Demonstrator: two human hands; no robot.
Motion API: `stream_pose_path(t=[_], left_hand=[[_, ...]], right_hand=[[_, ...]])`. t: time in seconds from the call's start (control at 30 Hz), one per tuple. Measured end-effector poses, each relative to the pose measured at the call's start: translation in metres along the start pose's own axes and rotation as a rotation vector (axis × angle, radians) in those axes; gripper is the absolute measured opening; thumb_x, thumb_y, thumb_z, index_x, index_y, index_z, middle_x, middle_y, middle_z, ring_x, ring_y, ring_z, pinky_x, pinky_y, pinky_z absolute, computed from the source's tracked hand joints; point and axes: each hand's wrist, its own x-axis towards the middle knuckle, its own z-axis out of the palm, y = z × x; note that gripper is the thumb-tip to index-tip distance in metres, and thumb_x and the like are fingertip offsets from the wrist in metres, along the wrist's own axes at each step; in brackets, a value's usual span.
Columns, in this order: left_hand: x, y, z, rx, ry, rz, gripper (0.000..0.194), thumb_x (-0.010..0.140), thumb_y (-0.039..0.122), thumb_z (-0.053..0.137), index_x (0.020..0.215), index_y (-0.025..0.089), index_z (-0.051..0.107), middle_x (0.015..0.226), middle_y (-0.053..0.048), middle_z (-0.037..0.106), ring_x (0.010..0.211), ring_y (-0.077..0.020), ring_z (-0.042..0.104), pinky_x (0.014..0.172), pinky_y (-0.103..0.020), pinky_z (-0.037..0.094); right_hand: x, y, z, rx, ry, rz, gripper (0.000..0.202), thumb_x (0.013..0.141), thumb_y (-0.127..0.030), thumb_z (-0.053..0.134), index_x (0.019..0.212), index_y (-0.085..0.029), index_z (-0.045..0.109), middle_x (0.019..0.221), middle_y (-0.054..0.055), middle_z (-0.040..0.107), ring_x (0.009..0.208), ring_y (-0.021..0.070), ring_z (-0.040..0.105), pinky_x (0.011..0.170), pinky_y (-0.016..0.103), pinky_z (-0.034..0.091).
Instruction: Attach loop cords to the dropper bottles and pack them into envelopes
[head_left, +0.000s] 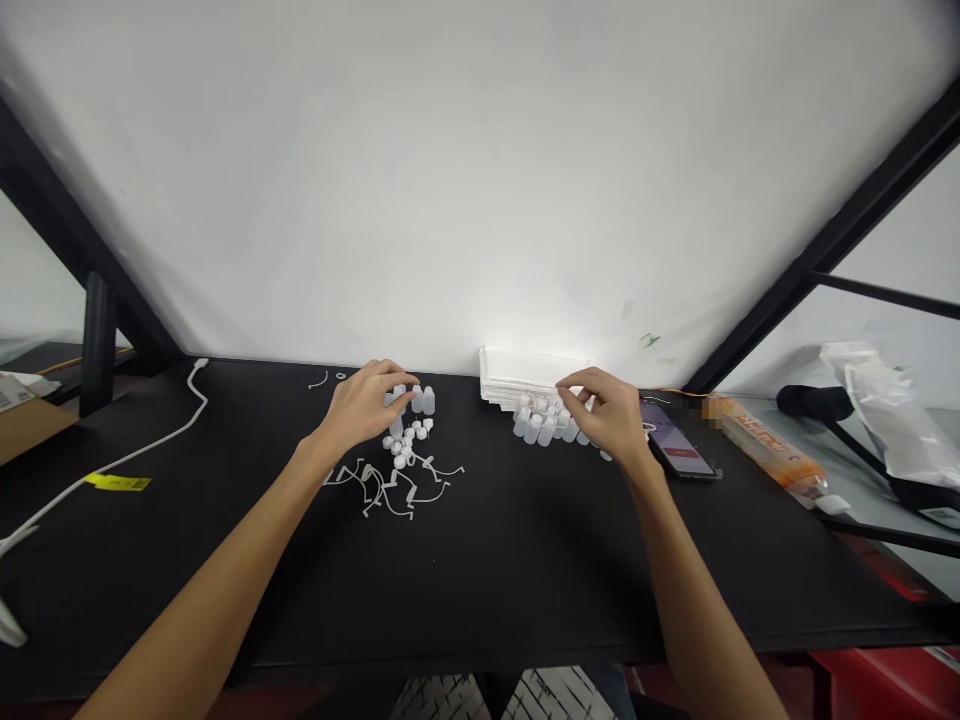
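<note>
Reaching over the black desk (495, 560), the left hand (361, 402) meets small translucent bottles (429, 401) near loose white caps (400, 461); the right hand (609, 408) is at capped bottles (547, 431). Whether either grip is clamped, I cannot tell.

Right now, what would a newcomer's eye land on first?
Probably the left hand and right hand, each at its own cluster of small bottles, left cluster and right cluster. Thin white strands stand out against the black table, nearer the camera than the left hand. Beyond the right hand lie a lit phone and an orange package.
</note>
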Motion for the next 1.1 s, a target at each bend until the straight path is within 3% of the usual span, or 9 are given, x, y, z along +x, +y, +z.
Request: stream_pose_path(t=[0.1, 0.2, 0.27, 0.43, 0.63, 0.73, 0.87, 1.0, 1.1], left_hand=[[-0.002, 0.006, 0.009, 0.045, 0.065, 0.149, 0.027, 0.088, 0.029, 0.053, 0.108, 0.024, 0.070, 0.125, -0.009, 0.062, 0.118, -0.0330, 0.051, 0.094, -0.051, 0.040], [-0.005, 0.010, 0.024, 0.097, 0.091, 0.247, 0.031, 0.090, 0.022, 0.049, 0.116, 0.025, 0.067, 0.136, -0.010, 0.056, 0.131, -0.0344, 0.041, 0.108, -0.062, 0.018], [-0.007, 0.010, 0.033, 0.113, 0.081, 0.263, 0.034, 0.090, 0.018, 0.046, 0.116, 0.024, 0.066, 0.132, -0.011, 0.059, 0.132, -0.0333, 0.042, 0.109, -0.064, 0.012], [-0.008, 0.005, 0.039, 0.065, 0.065, 0.248, 0.039, 0.086, 0.006, 0.041, 0.106, 0.023, 0.070, 0.113, -0.009, 0.070, 0.126, -0.0306, 0.050, 0.108, -0.062, 0.016], [-0.004, 0.011, 0.034, -0.043, 0.130, 0.223, 0.029, 0.090, 0.013, 0.045, 0.098, 0.023, 0.072, 0.098, -0.007, 0.073, 0.110, -0.0267, 0.059, 0.103, -0.052, 0.031], [-0.003, 0.022, 0.024, -0.207, 0.203, 0.131, 0.023, 0.090, 0.020, 0.049, 0.098, 0.022, 0.071, 0.100, -0.007, 0.071, 0.100, -0.0242, 0.062, 0.094, -0.045, 0.043], [-0.003, 0.033, 0.010, -0.592, 0.267, -0.049, 0.018, 0.087, 0.025, 0.055, 0.099, 0.019, 0.068, 0.102, -0.007, 0.068, 0.093, -0.0211, 0.065, 0.089, -0.039, 0.050], [0.000, 0.035, 0.004, -1.105, 0.301, -0.227, 0.019, 0.079, 0.025, 0.065, 0.096, 0.018, 0.060, 0.090, -0.003, 0.063, 0.087, -0.0205, 0.067, 0.084, -0.040, 0.055], [0.003, 0.033, 0.002, -1.364, 0.299, -0.326, 0.026, 0.073, 0.022, 0.069, 0.094, 0.019, 0.054, 0.079, 0.001, 0.059, 0.079, -0.0201, 0.067, 0.078, -0.044, 0.057]], right_hand=[[-0.007, -0.026, 0.021, 0.059, -0.069, -0.058, 0.018, 0.086, -0.023, 0.051, 0.081, -0.019, 0.068, 0.086, 0.005, 0.068, 0.058, 0.0123, 0.056, 0.062, 0.026, 0.044], [-0.019, -0.054, 0.047, 0.029, -0.263, -0.131, 0.020, 0.087, -0.020, 0.050, 0.085, -0.018, 0.070, 0.090, 0.005, 0.069, 0.060, 0.0112, 0.055, 0.062, 0.025, 0.042], [-0.027, -0.067, 0.062, -0.018, -0.410, -0.158, 0.019, 0.086, -0.022, 0.054, 0.092, -0.019, 0.071, 0.098, 0.005, 0.068, 0.061, 0.0107, 0.055, 0.059, 0.024, 0.038], [-0.037, -0.075, 0.080, -0.049, -0.605, -0.194, 0.021, 0.085, -0.022, 0.058, 0.100, -0.023, 0.072, 0.100, 0.003, 0.067, 0.066, 0.0117, 0.057, 0.058, 0.024, 0.034], [-0.036, -0.068, 0.080, 0.017, -0.648, -0.168, 0.017, 0.082, -0.014, 0.057, 0.083, -0.021, 0.072, 0.095, 0.001, 0.067, 0.059, 0.0082, 0.052, 0.059, 0.023, 0.035], [-0.035, -0.068, 0.078, 0.035, -0.647, -0.143, 0.016, 0.080, -0.012, 0.057, 0.079, -0.020, 0.071, 0.091, 0.001, 0.067, 0.059, 0.0085, 0.052, 0.058, 0.023, 0.034], [-0.030, -0.067, 0.072, 0.049, -0.626, -0.089, 0.016, 0.077, -0.010, 0.056, 0.076, -0.019, 0.069, 0.087, 0.001, 0.068, 0.061, 0.0097, 0.054, 0.058, 0.022, 0.034], [-0.023, -0.062, 0.065, 0.039, -0.587, -0.003, 0.018, 0.074, -0.009, 0.054, 0.077, -0.019, 0.068, 0.076, 0.000, 0.068, 0.061, 0.0115, 0.056, 0.060, 0.023, 0.036], [-0.020, -0.058, 0.060, 0.011, -0.645, 0.036, 0.019, 0.071, -0.008, 0.054, 0.074, -0.020, 0.069, 0.067, -0.002, 0.067, 0.060, 0.0125, 0.057, 0.059, 0.024, 0.036]])
